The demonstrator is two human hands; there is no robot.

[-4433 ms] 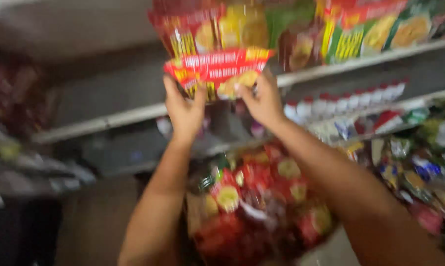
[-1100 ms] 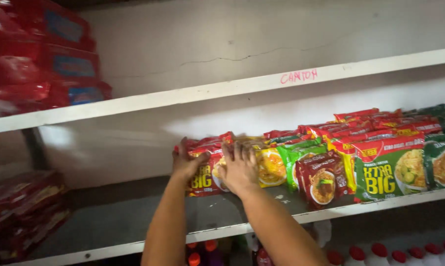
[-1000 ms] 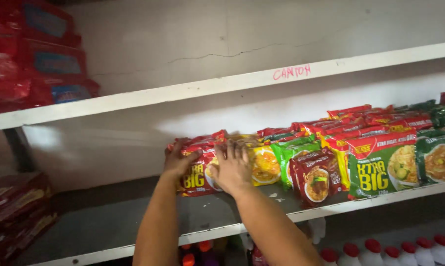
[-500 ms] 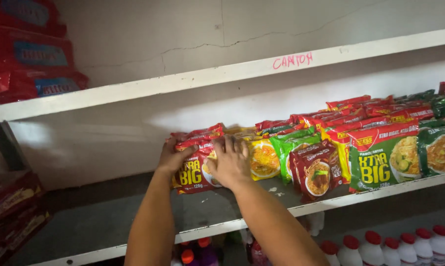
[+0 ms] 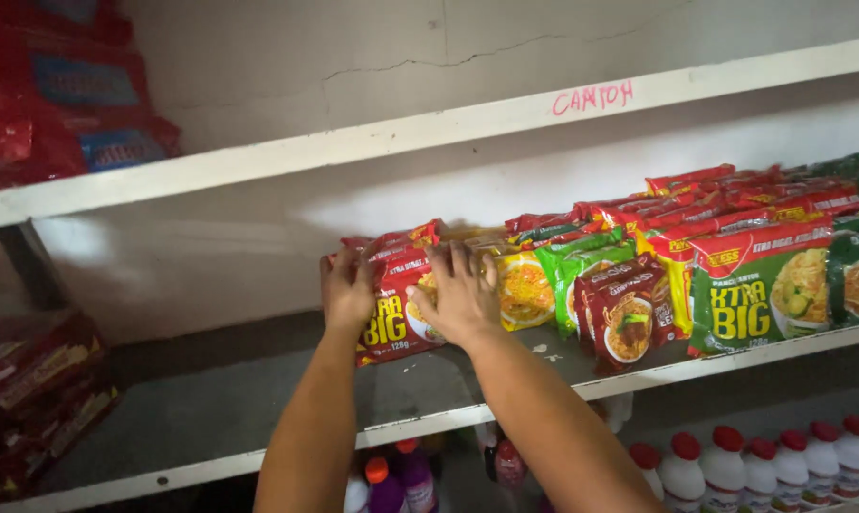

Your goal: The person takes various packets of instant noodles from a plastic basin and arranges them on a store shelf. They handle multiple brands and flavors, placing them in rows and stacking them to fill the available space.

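Observation:
Both of my hands press on a stack of red noodle packets point(image 5: 391, 318) that stands at the left end of a row on the middle shelf point(image 5: 420, 423). My left hand point(image 5: 347, 290) cups the stack's left side. Flat on the front of the packets lies my right hand point(image 5: 458, 294), fingers spread. A yellow noodle packet point(image 5: 524, 290) sits just right of that hand, then a light green packet point(image 5: 582, 261) and a dark red packet point(image 5: 629, 318).
Large green packets point(image 5: 762, 294) and more red ones fill the shelf to the right. Red bags point(image 5: 59, 95) pile on the upper shelf point(image 5: 258, 161) at left. White bottles with red caps point(image 5: 734, 465) stand below, with small purple bottles point(image 5: 401, 480). Red packs point(image 5: 30, 389) lie at lower left.
Earlier I lifted red packets from a bundle up toward the shelf. Over the last second both hands stay pressed on the red stack, my left shifting slightly against its side.

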